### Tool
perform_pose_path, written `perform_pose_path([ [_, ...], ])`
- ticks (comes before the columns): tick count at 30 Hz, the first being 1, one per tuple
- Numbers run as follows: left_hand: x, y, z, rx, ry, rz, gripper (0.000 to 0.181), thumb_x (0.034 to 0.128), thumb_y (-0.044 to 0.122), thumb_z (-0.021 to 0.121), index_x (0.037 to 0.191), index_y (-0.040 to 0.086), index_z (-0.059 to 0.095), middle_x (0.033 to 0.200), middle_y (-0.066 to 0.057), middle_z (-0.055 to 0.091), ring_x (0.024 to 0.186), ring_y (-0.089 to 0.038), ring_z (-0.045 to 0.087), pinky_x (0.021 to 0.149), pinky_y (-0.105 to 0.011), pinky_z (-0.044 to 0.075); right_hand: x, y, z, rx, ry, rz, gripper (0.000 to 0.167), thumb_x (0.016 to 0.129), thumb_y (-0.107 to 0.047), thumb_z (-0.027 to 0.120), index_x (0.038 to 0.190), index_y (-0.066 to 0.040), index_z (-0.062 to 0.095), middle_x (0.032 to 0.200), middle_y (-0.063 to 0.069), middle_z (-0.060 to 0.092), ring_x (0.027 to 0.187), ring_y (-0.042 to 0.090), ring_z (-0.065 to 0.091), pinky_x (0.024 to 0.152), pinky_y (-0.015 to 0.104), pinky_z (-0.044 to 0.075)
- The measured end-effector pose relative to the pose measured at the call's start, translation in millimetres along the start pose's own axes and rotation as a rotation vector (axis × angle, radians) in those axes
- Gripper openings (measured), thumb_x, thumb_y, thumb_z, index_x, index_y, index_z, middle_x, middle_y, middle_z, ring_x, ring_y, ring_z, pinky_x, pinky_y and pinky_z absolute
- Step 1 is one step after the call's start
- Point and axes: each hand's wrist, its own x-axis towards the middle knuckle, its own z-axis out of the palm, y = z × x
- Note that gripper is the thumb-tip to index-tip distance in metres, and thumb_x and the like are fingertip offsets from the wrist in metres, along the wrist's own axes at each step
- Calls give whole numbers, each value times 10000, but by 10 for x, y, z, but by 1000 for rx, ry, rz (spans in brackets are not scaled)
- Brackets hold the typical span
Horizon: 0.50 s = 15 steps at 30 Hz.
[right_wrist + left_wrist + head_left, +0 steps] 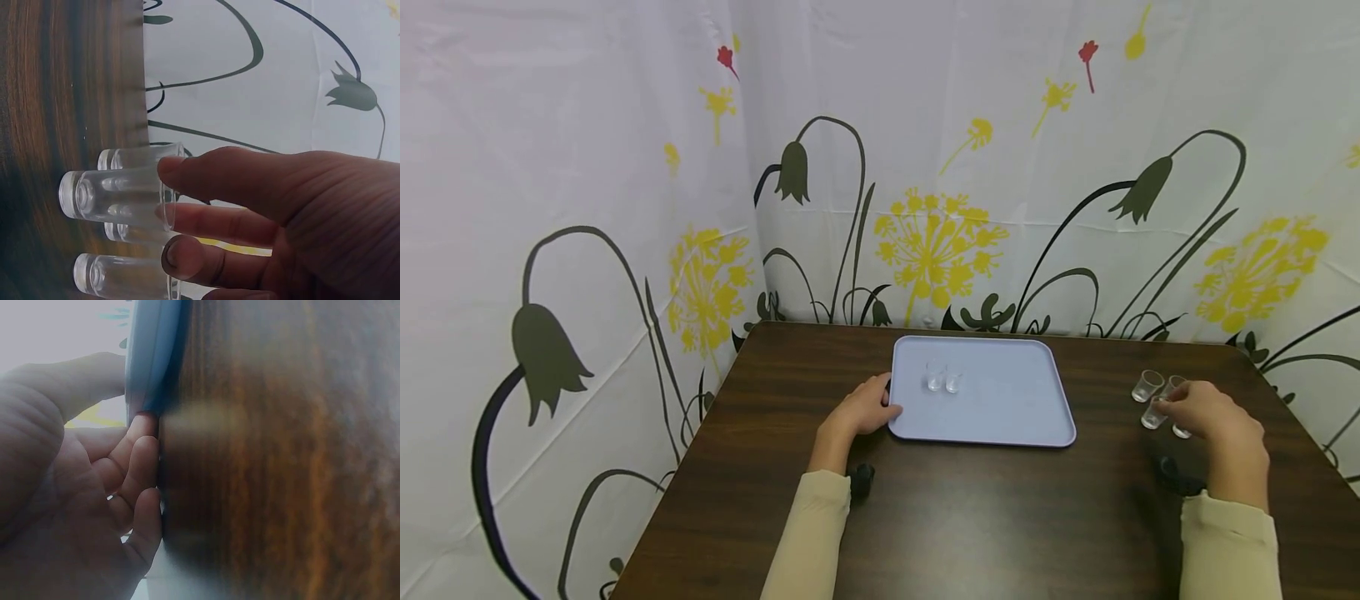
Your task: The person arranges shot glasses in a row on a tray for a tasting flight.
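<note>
At the left edge of a pale blue tray (1007, 408), my left hand (857, 412) grips the rim. The left wrist view has this hand (69, 462) with its thumb over the tray (150, 350) and its fingers curled against the underside. Two small clear glasses (935, 379) (953, 381) stand on the tray's left half. Over at the right, my right hand (1217, 417) pinches the rim of a clear glass (1153, 414). In the right wrist view, thumb and forefinger of this hand (294, 206) hold that upright glass (119, 197); other glasses stand beside and behind it.
Several clear glasses, one of them at the back left (1147, 385), form a cluster on the dark wooden table (970, 517), right of the tray. A white curtain (820, 67) with a flower print hangs behind and left of the table.
</note>
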Motion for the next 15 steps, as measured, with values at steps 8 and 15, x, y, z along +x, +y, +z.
perform_pose_path([
  [8,-230,244,-139,-12,3,6,552,1016,291,695,1478,81,481,1026,-65,564,905,-209,523,821,-390,434,-11,-23,13,-7,11,-7,621,1065,-454,560,1400,69,558,1190,334,659,1044,488,629,824,682,440],
  [15,-317,370,-186,-13,7,-29,531,1022,282,701,1481,110,497,1029,-46,565,916,-188,525,871,-394,422,-3,-28,-3,-19,3,-25,619,1050,-447,574,1402,61,543,1186,331,655,1034,476,635,812,678,448],
])
